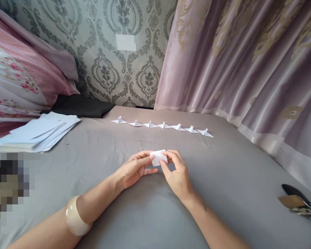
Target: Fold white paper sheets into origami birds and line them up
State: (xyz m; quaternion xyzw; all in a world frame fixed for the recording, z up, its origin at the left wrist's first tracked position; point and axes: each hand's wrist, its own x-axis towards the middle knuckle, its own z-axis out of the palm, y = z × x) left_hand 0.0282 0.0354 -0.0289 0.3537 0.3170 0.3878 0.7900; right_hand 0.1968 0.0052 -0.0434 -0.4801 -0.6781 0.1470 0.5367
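Observation:
Between my two hands is a small white piece of paper (158, 158), roughly rectangular and held just above the grey sheet. My left hand (136, 168) pinches its left edge between thumb and fingers, with the lower fingers stretched out beneath. At the paper's right side, my right hand (178, 173) grips it with the thumb in front and the index finger along the top edge. Whether the paper is folded in layers, I cannot tell. Beyond my hands stands a row of several small folded paper figures (163, 125), each with pointed sides and a raised middle.
A stack of white paper sheets (38, 133) lies at the left, beside a dark folded cloth (80, 105). At the right edge are keys and other small items (298, 202). Pink curtains (209, 62) hang at the right; patterned wallpaper (106, 69) covers the back wall.

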